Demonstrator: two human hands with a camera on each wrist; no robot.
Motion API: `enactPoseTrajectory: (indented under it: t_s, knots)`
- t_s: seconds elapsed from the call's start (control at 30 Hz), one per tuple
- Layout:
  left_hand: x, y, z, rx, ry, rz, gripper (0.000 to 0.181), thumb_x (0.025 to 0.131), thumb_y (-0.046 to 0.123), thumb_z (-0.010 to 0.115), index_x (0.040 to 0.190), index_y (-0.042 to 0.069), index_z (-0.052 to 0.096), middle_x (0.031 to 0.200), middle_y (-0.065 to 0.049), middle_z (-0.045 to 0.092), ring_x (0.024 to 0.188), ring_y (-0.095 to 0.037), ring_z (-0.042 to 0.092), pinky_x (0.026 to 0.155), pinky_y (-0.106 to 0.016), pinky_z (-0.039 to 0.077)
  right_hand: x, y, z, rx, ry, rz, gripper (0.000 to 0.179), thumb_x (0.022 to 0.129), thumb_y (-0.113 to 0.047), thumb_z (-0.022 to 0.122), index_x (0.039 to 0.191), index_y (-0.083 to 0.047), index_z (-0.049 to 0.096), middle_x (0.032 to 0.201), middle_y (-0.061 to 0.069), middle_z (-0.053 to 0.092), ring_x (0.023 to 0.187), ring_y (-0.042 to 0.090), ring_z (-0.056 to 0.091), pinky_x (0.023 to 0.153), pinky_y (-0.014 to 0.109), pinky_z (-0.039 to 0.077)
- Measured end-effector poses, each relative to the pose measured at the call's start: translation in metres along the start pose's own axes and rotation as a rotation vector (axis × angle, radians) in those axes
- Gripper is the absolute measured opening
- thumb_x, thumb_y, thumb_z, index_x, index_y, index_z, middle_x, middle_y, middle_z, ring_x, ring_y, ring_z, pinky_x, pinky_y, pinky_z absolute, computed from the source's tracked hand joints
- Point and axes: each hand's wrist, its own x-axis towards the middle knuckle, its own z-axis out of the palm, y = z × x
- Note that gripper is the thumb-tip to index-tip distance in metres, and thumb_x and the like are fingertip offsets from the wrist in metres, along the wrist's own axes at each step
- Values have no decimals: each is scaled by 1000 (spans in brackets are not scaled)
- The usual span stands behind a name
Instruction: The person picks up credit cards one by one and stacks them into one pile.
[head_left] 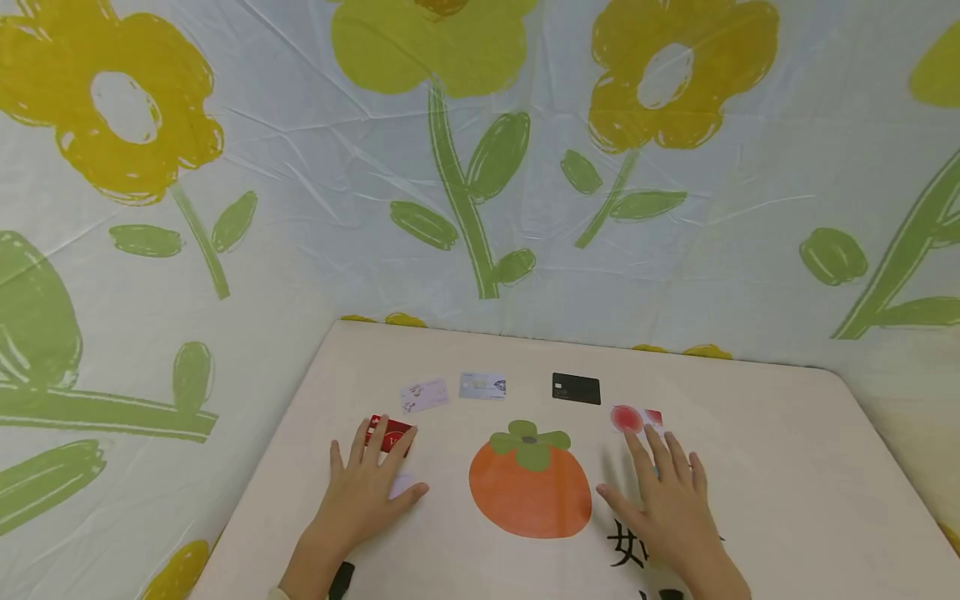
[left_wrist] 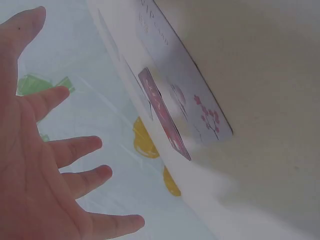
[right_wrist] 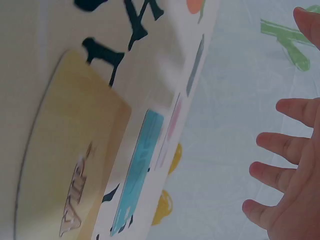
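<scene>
My left hand (head_left: 363,500) hovers with fingers spread over the table's left side, holding nothing. Beyond its fingertips lies a red card (head_left: 397,435), partly covered in the head view; a pale VIP card (left_wrist: 185,82) with a red blossom print lies nearer. My right hand (head_left: 671,508), also spread and holding nothing, is above the right side. Near its fingertips is a white card with a red circle (head_left: 626,418). In the right wrist view, a gold VIP card (right_wrist: 70,155) and a turquoise card (right_wrist: 137,170) lie flat, largely hidden by the hand in the head view.
Along the back lie a lilac card (head_left: 424,396), a pale blue card (head_left: 482,386) and a black card (head_left: 576,389). An orange persimmon is printed on the pale tabletop (head_left: 780,450) between the hands. Flower-patterned cloth (head_left: 315,167) hangs behind and at the left.
</scene>
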Motion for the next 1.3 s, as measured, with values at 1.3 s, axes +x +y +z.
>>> enactPoseTrajectory:
  t_s: [1.3]
  knots:
    - [-29,-46,-3,-277,-55,-87,71,86,36,79,146,12,50,142,-17,50,130,-37,45,101,-58,41,60,-118,52,439,-118,-97,64,90,-31,76,143,-5,50,135,14,54,119,33,55,96,51,48]
